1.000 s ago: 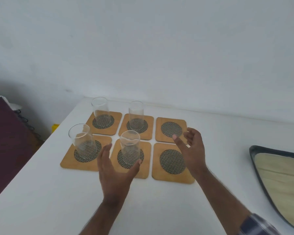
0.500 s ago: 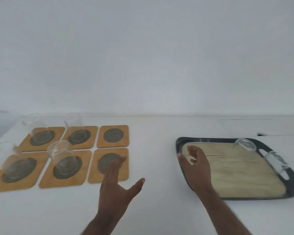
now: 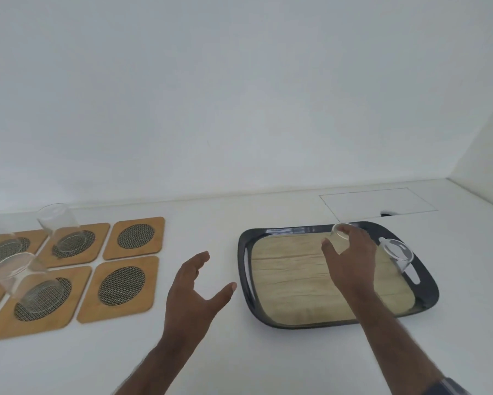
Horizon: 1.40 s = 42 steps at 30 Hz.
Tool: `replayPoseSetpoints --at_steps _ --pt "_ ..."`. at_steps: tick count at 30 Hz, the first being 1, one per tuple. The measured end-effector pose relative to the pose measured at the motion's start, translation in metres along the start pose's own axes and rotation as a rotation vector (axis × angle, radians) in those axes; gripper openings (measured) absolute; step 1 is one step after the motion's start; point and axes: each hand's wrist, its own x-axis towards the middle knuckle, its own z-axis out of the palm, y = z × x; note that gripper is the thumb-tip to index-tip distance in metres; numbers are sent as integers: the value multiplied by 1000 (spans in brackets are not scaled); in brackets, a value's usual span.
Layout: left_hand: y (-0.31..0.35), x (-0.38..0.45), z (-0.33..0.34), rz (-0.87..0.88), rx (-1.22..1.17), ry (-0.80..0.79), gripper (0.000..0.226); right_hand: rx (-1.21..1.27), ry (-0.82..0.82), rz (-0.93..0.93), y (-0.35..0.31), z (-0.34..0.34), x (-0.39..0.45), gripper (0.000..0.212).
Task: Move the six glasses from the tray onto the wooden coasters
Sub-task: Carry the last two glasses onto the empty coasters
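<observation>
The dark tray [image 3: 244, 269] with a wood-look floor lies on the right of the white table. Two clear glasses stand in it: one at the far edge [image 3: 339, 230], one by the right handle [image 3: 397, 252]. My right hand [image 3: 350, 258] wraps around the far glass, thumb on its left side. Open and empty, my left hand [image 3: 195, 292] hovers over the table between tray and coasters. Several wooden coasters with mesh centres lie at the left. The two nearest the tray are bare [image 3: 137, 236] [image 3: 122, 285]. The others carry glasses [image 3: 58, 226] [image 3: 20, 277], partly cut off by the frame's edge.
A white wall runs along the table's far side and turns at the right corner. A rectangular flush cover [image 3: 379, 205] with a small dark notch is set in the tabletop behind the tray.
The view swung right from the coasters to the tray. My right hand reached across the tray and closed around the far glass. My left hand drifted right, staying open.
</observation>
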Motion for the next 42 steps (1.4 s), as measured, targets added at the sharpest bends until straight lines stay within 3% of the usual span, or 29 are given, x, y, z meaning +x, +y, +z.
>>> replayPoseSetpoints --at_steps 3,9,17,21,26,30,35,38,42 --pt "4 2 15 -2 -1 4 71 -112 -14 -30 13 -2 16 43" --pt "13 11 31 11 15 1 59 -332 -229 99 35 14 42 63" --pt "10 24 33 19 59 -56 52 -164 -150 142 41 26 44 54" --pt "10 27 43 40 69 -133 69 -12 -64 84 20 20 23 63" --pt "24 36 62 119 134 -321 109 170 -189 24 -29 12 -7 65" --pt "43 45 79 168 152 -388 122 314 -308 44 -58 11 -24 64" --pt "46 48 86 203 99 -319 76 406 -384 85 -68 13 -30 66" --pt "40 48 83 195 69 -285 66 451 -436 103 -62 13 -29 65" --pt "24 50 76 160 37 -228 62 400 -241 183 -35 7 -28 68"
